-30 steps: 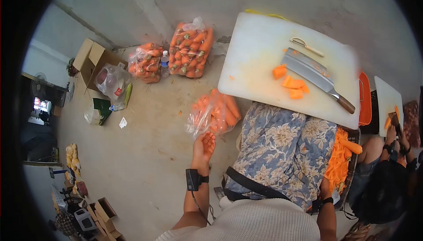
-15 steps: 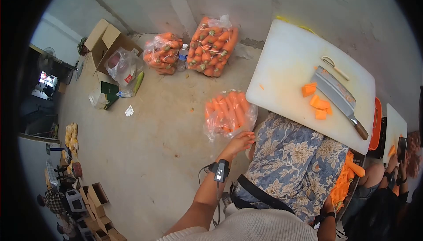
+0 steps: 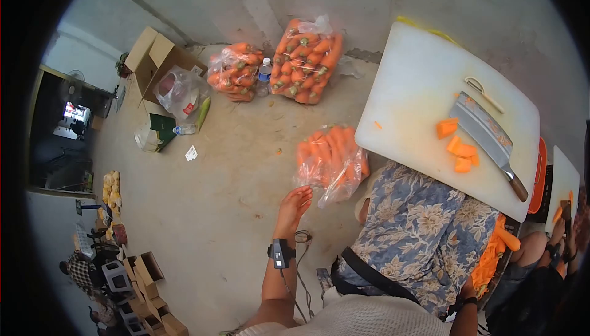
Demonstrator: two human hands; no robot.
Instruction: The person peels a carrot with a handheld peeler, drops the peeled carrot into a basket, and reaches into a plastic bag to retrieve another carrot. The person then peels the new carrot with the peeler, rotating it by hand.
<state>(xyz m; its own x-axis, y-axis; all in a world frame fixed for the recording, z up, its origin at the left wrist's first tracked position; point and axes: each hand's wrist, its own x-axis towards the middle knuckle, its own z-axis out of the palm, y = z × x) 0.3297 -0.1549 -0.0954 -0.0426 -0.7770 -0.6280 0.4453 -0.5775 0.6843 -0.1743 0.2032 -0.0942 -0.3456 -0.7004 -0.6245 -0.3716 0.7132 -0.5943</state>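
My left hand (image 3: 294, 204) is at the near left edge of a clear plastic bag of carrots (image 3: 332, 151) on the floor. Its fingers are loosely stretched, with the tips right at the plastic. The bag's loose mouth spreads toward me. My right hand (image 3: 469, 288) is low beside my lap, against a heap of orange carrot peels (image 3: 488, 262) with a whole carrot (image 3: 507, 239) on top; its fingers are hidden. On the white cutting board (image 3: 405, 102) lie a cleaver (image 3: 485, 130), a peeler (image 3: 483, 94) and several cut carrot pieces (image 3: 461, 150).
Two full bags of carrots (image 3: 307, 59) (image 3: 235, 71) stand by the wall with a water bottle (image 3: 264, 70) between them. A cardboard box (image 3: 161, 53) and a plastic bag (image 3: 178, 93) are farther left. Another person's hand (image 3: 558, 231) is at a second board (image 3: 562, 170) on the right.
My left hand has moved left, to the edge of the carrot bag. The bag's loose plastic now spreads farther toward me. The view has shifted slightly; my right hand stays low by the peels.
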